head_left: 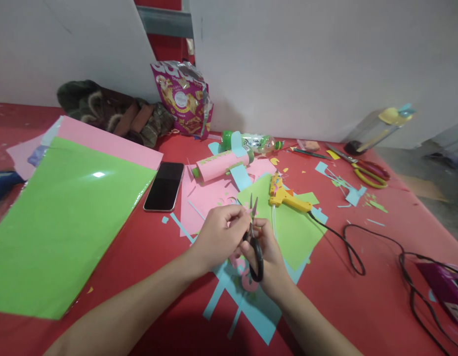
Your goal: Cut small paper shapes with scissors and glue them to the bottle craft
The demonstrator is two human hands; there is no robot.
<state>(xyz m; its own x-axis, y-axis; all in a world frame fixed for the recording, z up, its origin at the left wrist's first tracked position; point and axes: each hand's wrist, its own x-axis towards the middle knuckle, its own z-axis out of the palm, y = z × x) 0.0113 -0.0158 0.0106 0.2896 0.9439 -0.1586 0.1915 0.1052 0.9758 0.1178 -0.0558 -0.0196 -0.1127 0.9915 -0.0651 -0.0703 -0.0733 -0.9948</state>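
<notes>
My right hand (270, 254) grips small black-handled scissors (254, 242), blades pointing up and away. Beside it, my left hand (217, 236) pinches its fingertips together right at the blades; whatever scrap it holds is too small to make out. Both hands hover over a green paper sheet (291, 225) and light blue paper cuttings (251, 306) on the red table (362, 296). A yellow glue gun (284, 195) lies just beyond the hands, its black cord (353, 247) trailing right.
A large green sheet (62, 222) over pink paper lies left, with a black phone (164, 186) beside it. A pink paper-wrapped roll (221, 165), plastic bottle (251, 142), red-yellow scissors (365, 170), snack bag (184, 99), camouflage bundle (110, 111) and purple device (445, 289) surround the scraps.
</notes>
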